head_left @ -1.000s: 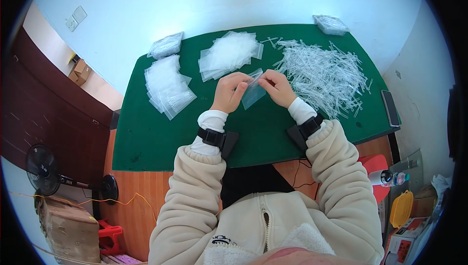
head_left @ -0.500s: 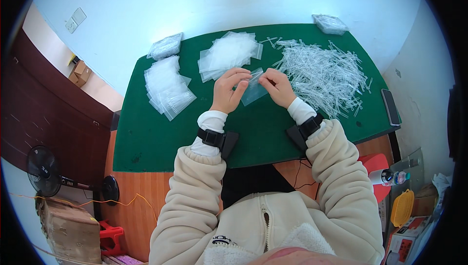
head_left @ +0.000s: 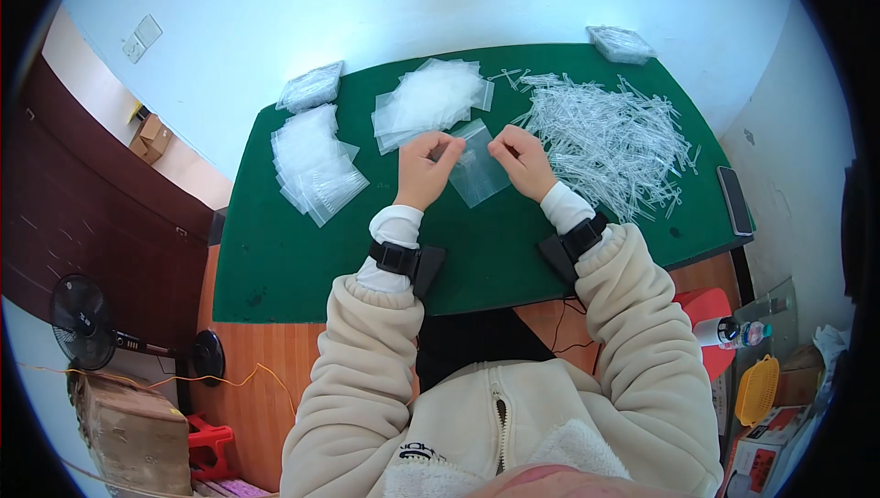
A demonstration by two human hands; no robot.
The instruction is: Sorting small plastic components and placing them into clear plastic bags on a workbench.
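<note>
Both hands pinch the mouth of a small clear bag over the green bench.

The left hand [head_left: 423, 168] and right hand [head_left: 522, 161] each hold a top corner of the clear bag [head_left: 478, 171] in a fingertip grip, mid-bench. To do it well, I would part the lips evenly and keep the bag flat; the heap of clear plastic sticks [head_left: 610, 136] lies just right, the empty bags [head_left: 429, 99] just beyond.

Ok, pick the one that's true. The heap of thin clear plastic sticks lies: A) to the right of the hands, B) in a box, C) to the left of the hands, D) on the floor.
A: the heap of sticks spreads over the green table on the right of both hands, which hold a small clear bag.
</note>
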